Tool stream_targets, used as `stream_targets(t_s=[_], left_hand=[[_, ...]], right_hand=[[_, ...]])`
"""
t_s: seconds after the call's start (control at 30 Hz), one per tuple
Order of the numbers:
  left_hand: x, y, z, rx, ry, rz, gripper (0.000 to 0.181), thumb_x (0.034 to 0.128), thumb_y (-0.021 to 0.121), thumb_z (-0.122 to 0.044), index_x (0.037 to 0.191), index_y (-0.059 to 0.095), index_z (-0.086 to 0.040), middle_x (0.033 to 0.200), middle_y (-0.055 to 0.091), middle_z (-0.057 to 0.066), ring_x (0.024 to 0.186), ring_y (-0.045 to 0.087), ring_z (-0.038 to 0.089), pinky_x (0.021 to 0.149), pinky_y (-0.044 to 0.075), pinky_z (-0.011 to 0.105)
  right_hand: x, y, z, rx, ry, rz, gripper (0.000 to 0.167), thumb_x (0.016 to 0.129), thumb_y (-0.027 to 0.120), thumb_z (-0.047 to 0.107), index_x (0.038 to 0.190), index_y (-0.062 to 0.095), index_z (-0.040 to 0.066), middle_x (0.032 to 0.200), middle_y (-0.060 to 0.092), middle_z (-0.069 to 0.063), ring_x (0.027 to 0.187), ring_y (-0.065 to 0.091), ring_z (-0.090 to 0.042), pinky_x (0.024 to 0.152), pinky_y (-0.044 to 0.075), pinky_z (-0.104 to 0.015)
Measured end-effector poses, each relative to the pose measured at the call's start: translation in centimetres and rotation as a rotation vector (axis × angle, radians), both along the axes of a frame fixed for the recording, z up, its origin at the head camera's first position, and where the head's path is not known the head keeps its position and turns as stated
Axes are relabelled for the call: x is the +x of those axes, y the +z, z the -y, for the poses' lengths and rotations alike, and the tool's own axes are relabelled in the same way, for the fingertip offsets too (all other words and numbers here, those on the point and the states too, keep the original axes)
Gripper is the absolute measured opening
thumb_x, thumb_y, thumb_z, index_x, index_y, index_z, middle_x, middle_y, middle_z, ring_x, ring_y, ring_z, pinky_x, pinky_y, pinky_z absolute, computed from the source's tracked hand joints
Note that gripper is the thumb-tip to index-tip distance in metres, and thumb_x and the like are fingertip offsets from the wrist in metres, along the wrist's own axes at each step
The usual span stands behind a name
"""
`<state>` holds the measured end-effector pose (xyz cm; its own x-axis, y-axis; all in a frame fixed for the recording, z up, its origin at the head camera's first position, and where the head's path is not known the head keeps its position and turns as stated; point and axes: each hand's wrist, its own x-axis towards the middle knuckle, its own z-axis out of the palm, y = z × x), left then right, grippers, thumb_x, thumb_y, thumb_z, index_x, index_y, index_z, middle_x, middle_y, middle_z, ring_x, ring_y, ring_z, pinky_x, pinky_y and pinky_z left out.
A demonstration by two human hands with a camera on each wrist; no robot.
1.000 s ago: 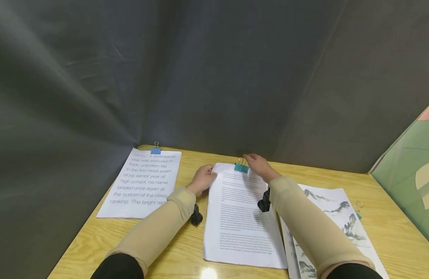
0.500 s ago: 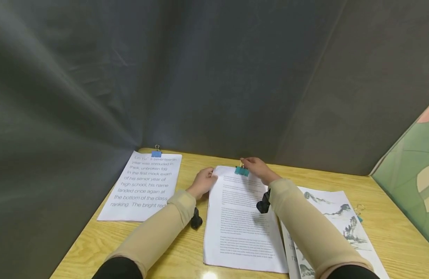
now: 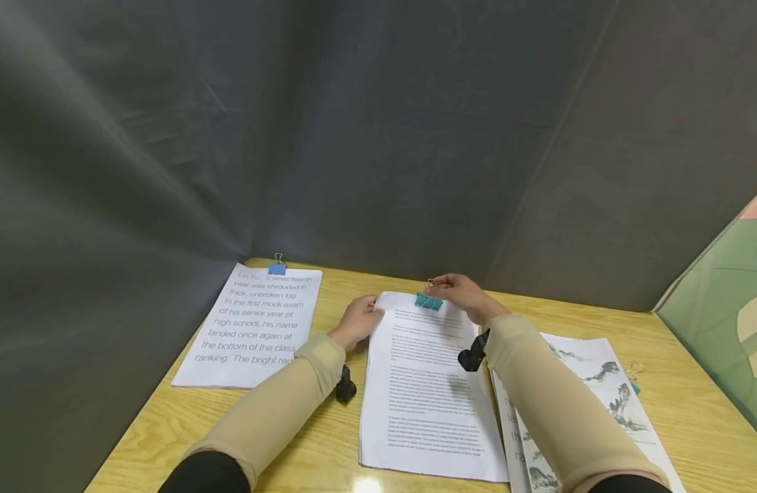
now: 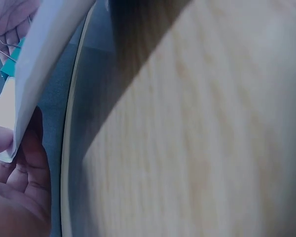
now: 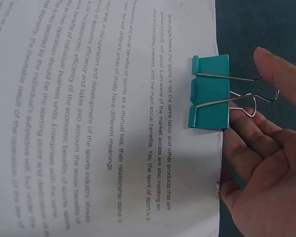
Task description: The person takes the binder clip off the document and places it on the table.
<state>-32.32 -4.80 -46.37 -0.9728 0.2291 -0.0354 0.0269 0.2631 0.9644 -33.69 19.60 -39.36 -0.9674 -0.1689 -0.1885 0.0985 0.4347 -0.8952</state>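
Right hand (image 3: pixel 461 296) shifted lower onto teal clip (image 5: pixel 212 116), pinching 2 wire handles (image 5: pixel 237 77), likely for leverage; left hand (image 3: pixel 358 320) pinches paper stack (image 3: pixel 428 404) by corner, presumably steadying.

In left wrist view, paper stack (image 4: pixel 45 52) — cropped — partly hides teal clip (image 4: pixel 11 62).

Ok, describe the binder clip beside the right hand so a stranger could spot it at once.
On the wooden table, find the middle stack of small-print pages. At its far edge, beside the right hand, sits the teal binder clip. The left clip is blue and little of the right clip shows; only the teal one in the middle has a hand at it.
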Motion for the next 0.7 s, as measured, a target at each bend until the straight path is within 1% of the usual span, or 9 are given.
stream_targets(t_s=[0.1,0.3,0.47,0.7], left_hand=[[0.09,0.16,0.01,0.000,0.000,0.006,0.035,0.1083,0.049,-0.007,0.141,0.057,0.002,0.116,0.070,0.018,0.092,0.069,0.023,0.078,0.057,0.037],[0.04,0.14,-0.15,0.003,0.011,0.016,0.035,0.1079,0.050,-0.007,0.140,0.058,0.003,0.116,0.070,0.018,0.091,0.069,0.022,0.077,0.057,0.035],[-0.12,0.25,-0.30,-0.009,0.017,0.006,0.035,0.1077,0.050,-0.008,0.140,0.058,0.002,0.116,0.070,0.018,0.091,0.068,0.021,0.079,0.056,0.035],[-0.15,-0.21,-0.16,-0.002,0.013,-0.003,0.035,0.1071,0.050,-0.007,0.139,0.058,0.004,0.114,0.070,0.016,0.091,0.069,0.022,0.078,0.057,0.036]], right_hand=[[-0.08,-0.07,0.00,-0.003,-0.009,-0.003,0.048,0.098,0.073,0.021,0.132,0.052,-0.005,0.126,0.061,-0.018,0.124,0.051,-0.034,0.116,0.030,-0.053],[-0.13,-0.30,-0.17,-0.001,-0.012,-0.019,0.043,0.097,0.076,0.021,0.126,0.054,-0.002,0.121,0.064,-0.015,0.121,0.052,-0.033,0.113,0.032,-0.053],[-0.11,-0.31,-0.22,-0.008,-0.033,-0.035,0.040,0.095,0.077,0.020,0.121,0.055,0.000,0.113,0.065,-0.011,0.115,0.053,-0.031,0.110,0.034,-0.051],[0.03,-0.99,-0.09,-0.033,-0.059,-0.052,0.037,0.094,0.080,0.020,0.115,0.055,0.002,0.107,0.066,-0.008,0.107,0.054,-0.027,0.107,0.036,-0.049]])
